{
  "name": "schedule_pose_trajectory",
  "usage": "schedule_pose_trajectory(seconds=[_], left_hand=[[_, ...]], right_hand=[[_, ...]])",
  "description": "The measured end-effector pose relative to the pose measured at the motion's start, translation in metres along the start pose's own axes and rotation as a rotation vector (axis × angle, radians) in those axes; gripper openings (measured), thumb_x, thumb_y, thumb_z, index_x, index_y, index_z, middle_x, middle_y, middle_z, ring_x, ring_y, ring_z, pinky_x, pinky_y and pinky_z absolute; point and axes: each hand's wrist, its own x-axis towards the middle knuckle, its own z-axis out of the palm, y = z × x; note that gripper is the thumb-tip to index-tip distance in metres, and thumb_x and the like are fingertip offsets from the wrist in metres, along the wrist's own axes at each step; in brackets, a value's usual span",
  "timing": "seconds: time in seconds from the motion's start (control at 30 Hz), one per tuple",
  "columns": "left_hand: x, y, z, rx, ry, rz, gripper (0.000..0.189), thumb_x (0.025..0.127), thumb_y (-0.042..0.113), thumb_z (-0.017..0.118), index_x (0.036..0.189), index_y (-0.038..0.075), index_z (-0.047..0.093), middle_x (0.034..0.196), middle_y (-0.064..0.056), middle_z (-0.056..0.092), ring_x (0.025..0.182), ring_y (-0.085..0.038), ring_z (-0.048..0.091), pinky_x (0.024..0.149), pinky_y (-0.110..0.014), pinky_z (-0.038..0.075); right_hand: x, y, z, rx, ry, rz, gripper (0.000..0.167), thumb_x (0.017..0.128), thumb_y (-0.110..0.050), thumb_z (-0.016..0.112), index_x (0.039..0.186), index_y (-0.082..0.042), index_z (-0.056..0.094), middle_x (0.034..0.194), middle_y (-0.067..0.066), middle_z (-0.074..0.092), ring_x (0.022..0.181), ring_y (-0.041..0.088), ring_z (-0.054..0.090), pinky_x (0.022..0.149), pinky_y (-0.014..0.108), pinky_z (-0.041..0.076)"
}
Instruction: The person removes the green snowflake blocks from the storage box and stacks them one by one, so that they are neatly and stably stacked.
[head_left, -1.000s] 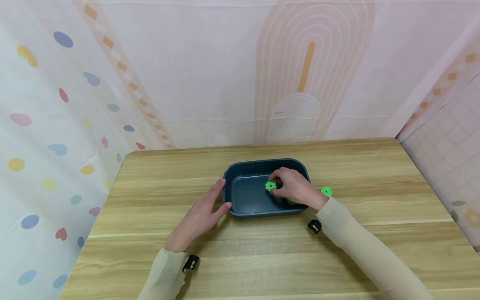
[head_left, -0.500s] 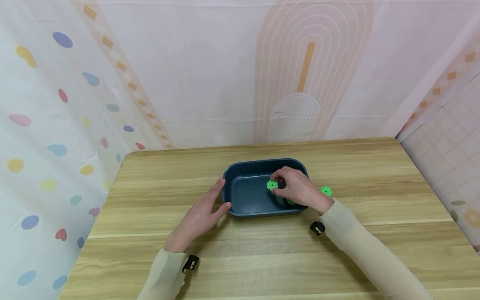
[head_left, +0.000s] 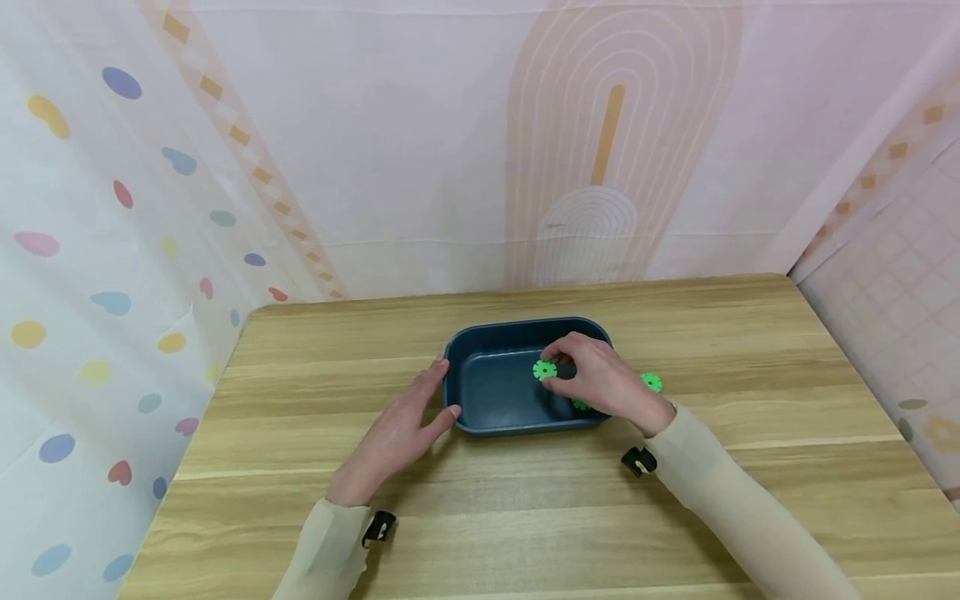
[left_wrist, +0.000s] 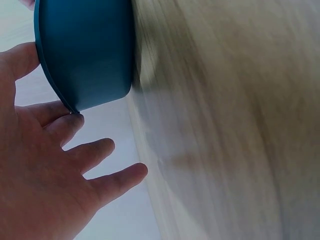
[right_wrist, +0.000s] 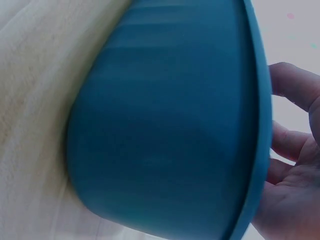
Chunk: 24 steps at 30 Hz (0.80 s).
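A dark blue rectangular tub (head_left: 491, 400) with rounded corners sits on the wooden table. Between the thumb and fingertips of my right hand (head_left: 600, 379) is a pinched green notched disc (head_left: 544, 370), held over the inside of the tub. Partly covered by that hand, a second green notched disc (head_left: 580, 405) lies in the tub's right part. My left hand (head_left: 393, 433) is spread at the tub's left end, thumb and fingertips at the rim. The left wrist view shows the left hand's (left_wrist: 45, 165) other fingers extended past the tub's wall (left_wrist: 87, 55).
Another green notched disc (head_left: 651, 382) lies on the table just right of the tub, beside the right wrist. The wooden table (head_left: 480, 517) extends on all sides. A patterned curtain (head_left: 420, 150) hangs behind it.
My right hand, with the disc in it, has shifted very slightly right and its forearm has swung a little outward. My left hand stays at the tub's rim.
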Motion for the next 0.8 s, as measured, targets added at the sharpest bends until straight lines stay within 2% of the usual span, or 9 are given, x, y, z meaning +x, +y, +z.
schedule_pose_trajectory(seconds=[0.3, 0.57, 0.8], left_hand=[[0.0, -0.001, -0.001, -0.007, -0.001, -0.012, 0.076, 0.106, 0.046, 0.057, 0.167, 0.016, 0.023, 0.172, -0.005, 0.02, 0.155, -0.038, 0.023, 0.119, -0.062, 0.029], [0.001, -0.002, -0.002, -0.005, -0.014, -0.008, 0.078, 0.105, 0.053, 0.054, 0.167, 0.017, 0.022, 0.172, -0.003, 0.02, 0.156, -0.035, 0.022, 0.12, -0.06, 0.029], [0.004, -0.003, -0.003, 0.015, -0.008, 0.006, 0.078, 0.105, 0.052, 0.055, 0.166, 0.014, 0.025, 0.17, -0.009, 0.026, 0.154, -0.037, 0.028, 0.118, -0.061, 0.032]], right_hand=[[-0.005, -0.005, -0.004, 0.024, 0.013, 0.002, 0.031, 0.09, -0.018, 0.082, 0.117, -0.007, 0.072, 0.11, 0.003, 0.066, 0.098, 0.02, 0.061, 0.086, 0.036, 0.054], [-0.01, -0.007, -0.008, 0.021, 0.021, 0.002, 0.032, 0.09, -0.019, 0.082, 0.118, -0.007, 0.072, 0.11, 0.002, 0.066, 0.097, 0.019, 0.061, 0.085, 0.036, 0.053], [-0.013, -0.007, -0.011, 0.016, 0.034, -0.002, 0.031, 0.09, -0.019, 0.082, 0.117, -0.008, 0.072, 0.109, 0.001, 0.065, 0.096, 0.018, 0.061, 0.087, 0.038, 0.049]])
